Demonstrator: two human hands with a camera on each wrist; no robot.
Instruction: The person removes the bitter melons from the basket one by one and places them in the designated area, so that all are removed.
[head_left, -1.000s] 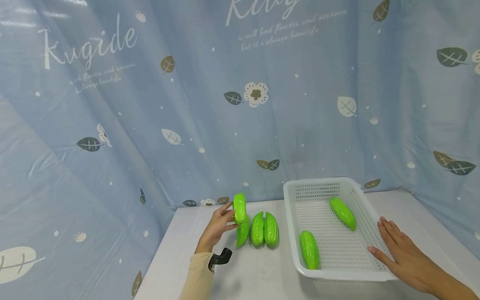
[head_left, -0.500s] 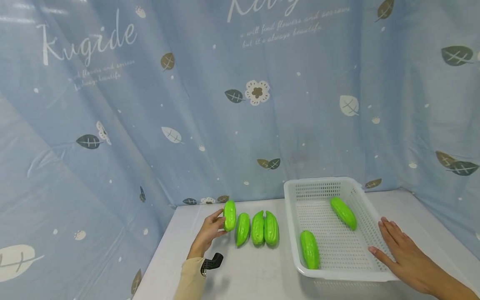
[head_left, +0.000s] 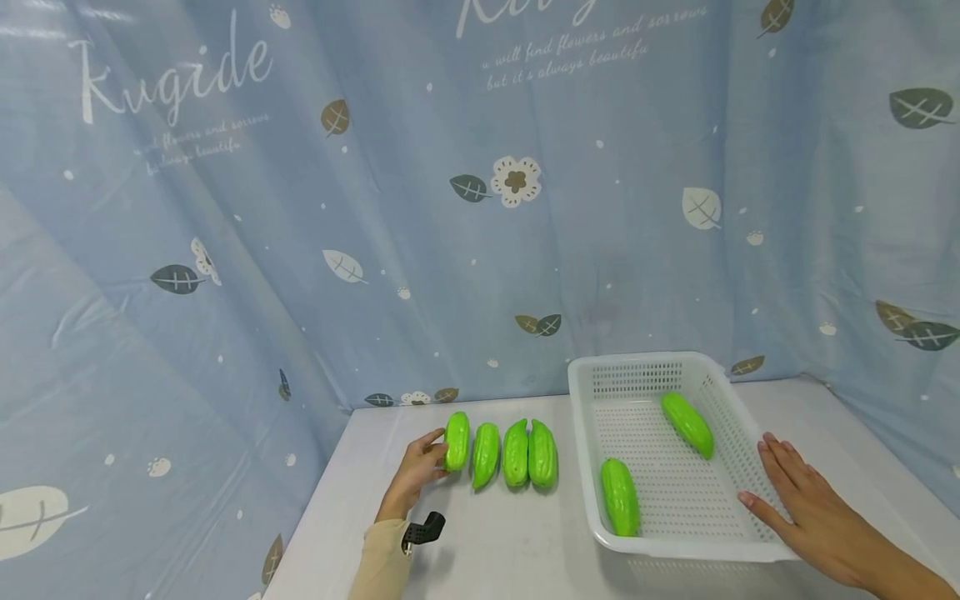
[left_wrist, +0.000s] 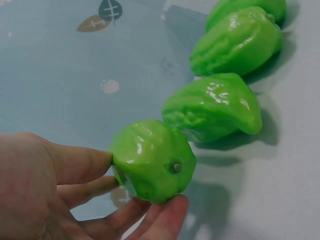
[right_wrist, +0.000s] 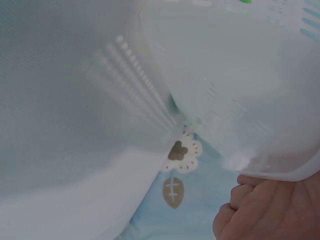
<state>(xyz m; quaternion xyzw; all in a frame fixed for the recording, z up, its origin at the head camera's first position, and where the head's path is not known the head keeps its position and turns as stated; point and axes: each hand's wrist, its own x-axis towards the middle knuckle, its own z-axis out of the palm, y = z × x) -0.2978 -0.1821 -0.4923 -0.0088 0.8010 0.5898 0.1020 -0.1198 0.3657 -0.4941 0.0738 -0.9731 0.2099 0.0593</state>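
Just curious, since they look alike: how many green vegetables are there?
6: one vegetable in the left hand, three others beside it on the table, two more in the basket, front-left and back-right.

Light-blue fabric curtain (head_left: 465, 225), printed with leaves and flowers, hanging there behind the flat, white, straight-edged worktop (head_left: 510, 537)!

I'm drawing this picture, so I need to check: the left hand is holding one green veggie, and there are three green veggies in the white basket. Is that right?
Not quite: the head view shows two green veggies in the white basket, not three. The left hand is holding one green veggie, as you said.
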